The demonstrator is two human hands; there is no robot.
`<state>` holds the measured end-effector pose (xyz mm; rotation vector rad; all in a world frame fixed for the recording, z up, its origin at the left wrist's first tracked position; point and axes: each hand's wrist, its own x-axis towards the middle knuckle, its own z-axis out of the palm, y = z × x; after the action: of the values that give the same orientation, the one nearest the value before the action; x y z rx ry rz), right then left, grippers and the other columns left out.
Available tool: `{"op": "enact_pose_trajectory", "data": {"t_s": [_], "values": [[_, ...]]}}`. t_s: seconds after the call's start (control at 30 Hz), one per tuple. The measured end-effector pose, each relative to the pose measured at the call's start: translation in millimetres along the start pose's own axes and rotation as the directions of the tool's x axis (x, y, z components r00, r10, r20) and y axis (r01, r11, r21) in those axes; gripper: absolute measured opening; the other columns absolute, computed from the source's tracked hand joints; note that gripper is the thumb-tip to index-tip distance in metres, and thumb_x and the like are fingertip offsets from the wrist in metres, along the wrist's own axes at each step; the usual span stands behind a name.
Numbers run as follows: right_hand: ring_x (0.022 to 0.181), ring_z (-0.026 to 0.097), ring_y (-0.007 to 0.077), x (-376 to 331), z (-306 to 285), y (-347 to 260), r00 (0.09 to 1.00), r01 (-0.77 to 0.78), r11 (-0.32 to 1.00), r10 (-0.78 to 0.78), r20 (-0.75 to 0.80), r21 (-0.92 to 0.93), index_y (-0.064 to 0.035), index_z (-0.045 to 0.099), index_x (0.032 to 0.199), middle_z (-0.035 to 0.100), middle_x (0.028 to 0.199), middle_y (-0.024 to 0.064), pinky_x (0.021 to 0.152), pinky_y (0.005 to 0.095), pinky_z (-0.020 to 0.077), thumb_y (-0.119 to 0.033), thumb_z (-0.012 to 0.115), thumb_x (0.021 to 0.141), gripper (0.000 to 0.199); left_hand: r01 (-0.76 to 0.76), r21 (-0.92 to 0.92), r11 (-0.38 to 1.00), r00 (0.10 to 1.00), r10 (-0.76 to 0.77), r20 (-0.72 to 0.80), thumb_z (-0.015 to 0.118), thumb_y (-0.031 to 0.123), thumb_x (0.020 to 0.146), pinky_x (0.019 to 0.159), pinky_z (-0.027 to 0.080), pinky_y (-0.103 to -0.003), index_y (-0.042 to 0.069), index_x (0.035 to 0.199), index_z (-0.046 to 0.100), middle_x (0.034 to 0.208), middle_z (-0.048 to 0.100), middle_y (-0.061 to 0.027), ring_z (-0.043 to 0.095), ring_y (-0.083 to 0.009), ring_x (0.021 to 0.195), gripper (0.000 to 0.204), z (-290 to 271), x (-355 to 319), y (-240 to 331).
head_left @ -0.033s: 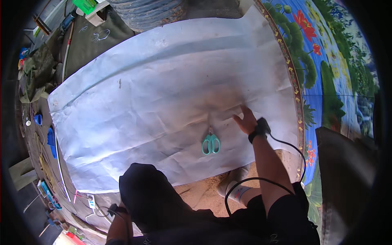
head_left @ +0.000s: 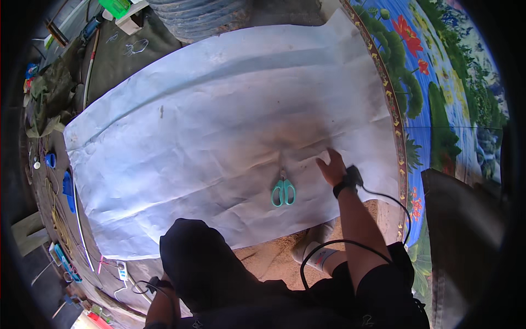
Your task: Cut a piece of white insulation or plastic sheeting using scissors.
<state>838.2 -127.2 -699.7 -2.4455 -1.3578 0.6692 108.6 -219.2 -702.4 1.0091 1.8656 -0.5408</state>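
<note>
A large, creased white sheet [head_left: 219,137] lies spread on the floor. Teal-handled scissors [head_left: 283,189] rest on it near its front edge, blades pointing away from me. My right hand [head_left: 332,166] lies flat on the sheet just right of the scissors, fingers apart and holding nothing; a black wrist device with a cable sits behind it. My left hand [head_left: 156,285] is low at the left beside my dark-clad knee [head_left: 203,257], off the sheet. A black strap covers it, so its fingers are hidden.
A colourful flower-patterned mat [head_left: 427,82] borders the sheet on the right. A white power strip [head_left: 121,270], cables and blue tools [head_left: 68,189] lie along the left. A grey ribbed cylinder [head_left: 197,16] and a green box [head_left: 116,6] stand at the far edge.
</note>
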Motion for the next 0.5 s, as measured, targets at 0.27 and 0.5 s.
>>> {"op": "enact_pose_trajectory", "data": {"t_s": [0.27,0.5], "values": [[0.129,0.046,0.0389,-133.2,29.7,-3.3,0.443,-0.794,0.395,0.897,-0.007,0.462,0.004,0.037,0.142,0.044,0.142,0.026,0.107,0.0427,0.0401,-0.033,0.075,0.075,0.086,-0.001,-0.245,0.97,0.999,-0.012,-0.051,0.056,0.03,0.091,0.078,0.049,-0.048,0.001,0.094,0.063,0.097,0.065,-0.0237,0.061,-0.0427,0.088,0.03,4.7,-5.7,-21.5],[0.116,0.056,0.0324,-152.6,47.4,46.8,0.261,-0.608,-0.096,0.913,0.313,0.788,0.0014,0.046,0.134,0.056,0.128,0.017,0.094,0.0499,0.0471,-0.021,0.067,0.086,0.057,-0.003,-0.289,0.957,0.997,-0.019,-0.073,0.056,0.031,0.091,0.078,0.049,-0.048,0.001,0.094,0.063,0.097,0.065,-0.0238,0.061,-0.043,0.087,0.031,-2.6,-7.3,-36.3]]}}
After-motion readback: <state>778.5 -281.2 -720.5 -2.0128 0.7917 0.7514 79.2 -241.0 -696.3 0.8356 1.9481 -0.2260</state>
